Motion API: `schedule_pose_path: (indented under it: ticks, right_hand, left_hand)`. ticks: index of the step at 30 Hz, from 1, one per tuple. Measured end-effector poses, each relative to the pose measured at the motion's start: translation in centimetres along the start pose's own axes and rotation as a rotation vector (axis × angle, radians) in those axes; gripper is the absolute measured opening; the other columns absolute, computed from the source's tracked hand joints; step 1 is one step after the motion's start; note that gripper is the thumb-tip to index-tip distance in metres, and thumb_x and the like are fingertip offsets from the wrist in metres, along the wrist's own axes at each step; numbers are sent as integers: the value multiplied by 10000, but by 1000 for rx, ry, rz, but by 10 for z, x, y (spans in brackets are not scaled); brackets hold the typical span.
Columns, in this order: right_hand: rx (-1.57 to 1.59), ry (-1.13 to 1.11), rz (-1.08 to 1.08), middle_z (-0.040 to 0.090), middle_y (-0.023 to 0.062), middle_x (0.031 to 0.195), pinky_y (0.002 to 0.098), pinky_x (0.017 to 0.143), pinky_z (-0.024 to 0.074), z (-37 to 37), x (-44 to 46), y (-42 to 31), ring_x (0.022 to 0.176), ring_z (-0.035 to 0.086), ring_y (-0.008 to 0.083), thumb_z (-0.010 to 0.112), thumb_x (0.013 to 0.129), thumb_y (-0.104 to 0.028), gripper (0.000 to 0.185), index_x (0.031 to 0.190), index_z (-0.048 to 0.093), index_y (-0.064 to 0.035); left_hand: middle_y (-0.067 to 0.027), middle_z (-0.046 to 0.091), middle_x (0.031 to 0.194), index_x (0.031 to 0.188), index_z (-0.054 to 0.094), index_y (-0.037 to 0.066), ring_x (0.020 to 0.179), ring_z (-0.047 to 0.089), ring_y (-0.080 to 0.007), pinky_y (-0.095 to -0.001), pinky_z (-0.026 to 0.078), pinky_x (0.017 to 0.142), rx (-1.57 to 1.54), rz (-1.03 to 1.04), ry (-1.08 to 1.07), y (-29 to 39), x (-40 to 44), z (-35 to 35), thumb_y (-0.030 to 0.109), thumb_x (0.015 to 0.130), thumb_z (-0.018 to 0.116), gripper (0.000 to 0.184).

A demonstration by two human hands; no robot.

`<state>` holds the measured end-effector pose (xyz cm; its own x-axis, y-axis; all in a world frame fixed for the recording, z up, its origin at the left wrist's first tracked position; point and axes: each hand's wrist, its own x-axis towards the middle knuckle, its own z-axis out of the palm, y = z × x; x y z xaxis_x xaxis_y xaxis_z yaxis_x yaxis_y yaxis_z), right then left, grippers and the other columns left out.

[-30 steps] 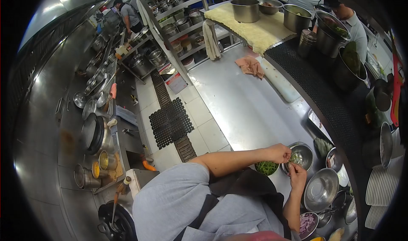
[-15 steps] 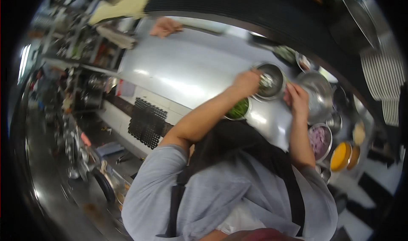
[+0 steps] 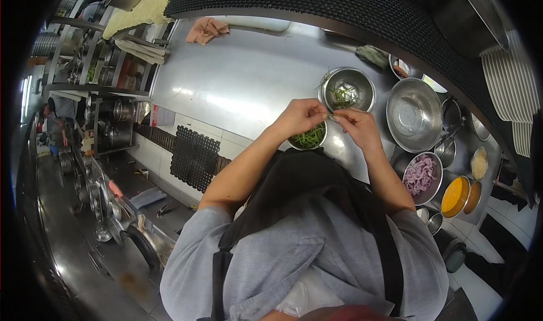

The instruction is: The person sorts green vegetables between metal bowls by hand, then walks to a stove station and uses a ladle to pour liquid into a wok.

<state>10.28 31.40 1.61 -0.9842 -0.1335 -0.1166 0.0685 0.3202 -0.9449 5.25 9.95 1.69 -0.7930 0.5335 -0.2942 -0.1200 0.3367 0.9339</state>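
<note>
My left hand [image 3: 305,118] and my right hand [image 3: 360,128] meet over the worktop, fingertips pinched close together. Between them is a thin green sprig [image 3: 332,117], its ends partly hidden by the fingers. Just beyond stands a steel bowl [image 3: 369,85] with a few green stems [image 3: 344,96] on its bottom. Below my hands, close to my apron, a smaller bowl [image 3: 324,140] holds a heap of green leaves [image 3: 309,138]; my left wrist partly covers its rim.
To the right are a large perforated steel bowl [image 3: 413,114], a bowl of sliced purple onion [image 3: 421,175] and a container of orange-yellow food [image 3: 455,196]. A pink cloth [image 3: 207,31] lies at the far left of the worktop [image 3: 226,75]. A black-matted shelf [image 3: 317,7] overhangs the back.
My left hand has drawn back from the steel bowl toward me. My right hand has moved left to meet it, and both now pinch at the sprig.
</note>
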Motion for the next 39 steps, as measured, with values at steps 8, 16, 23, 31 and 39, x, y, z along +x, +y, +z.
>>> schedule_pose_path:
  ticks: [8, 16, 23, 31, 39]
  right_hand:
    - [-428, 184, -105, 701, 146, 881, 382, 744, 518, -6, 90, 19, 782, 661, 297, 690, 842, -211, 304, 1100, 698, -50]
    - [-499, 87, -251, 691, 164, 818, 371, 703, 510, 7, 133, 42, 729, 658, 310, 687, 840, -189, 221, 992, 716, -32]
    - [-434, 0, -130, 681, 117, 896, 391, 720, 514, 14, 102, 35, 810, 661, 296, 667, 841, -179, 190, 1002, 728, -100]
    - [-829, -154, -500, 634, 96, 874, 428, 731, 534, 16, 123, 40, 805, 650, 316, 608, 842, -147, 102, 892, 683, -100]
    - [-600, 211, -433, 662, 127, 935, 398, 741, 523, -26, 115, 24, 804, 654, 316, 621, 855, -166, 162, 926, 679, -32]
  left_hand:
    - [-142, 666, 825, 965, 721, 69, 782, 645, -358, -415, 524, 706, 801, 67, 260, -43, -51, -9, 142, 810, 664, 180]
    - [-129, 678, 808, 900, 695, 31, 656, 654, -265, -364, 525, 624, 499, 56, 558, -46, -56, -23, 105, 818, 674, 112]
    - [-115, 681, 770, 930, 694, 29, 615, 641, -219, -335, 522, 612, 433, -9, 548, -52, -57, -19, 106, 830, 677, 127]
    - [-101, 678, 761, 932, 693, 35, 603, 636, -210, -331, 520, 604, 433, 9, 520, -49, -53, -17, 109, 831, 678, 126]
    - [-127, 674, 791, 921, 690, 25, 634, 646, -257, -363, 525, 632, 364, 7, 512, -44, -54, -20, 93, 813, 670, 129]
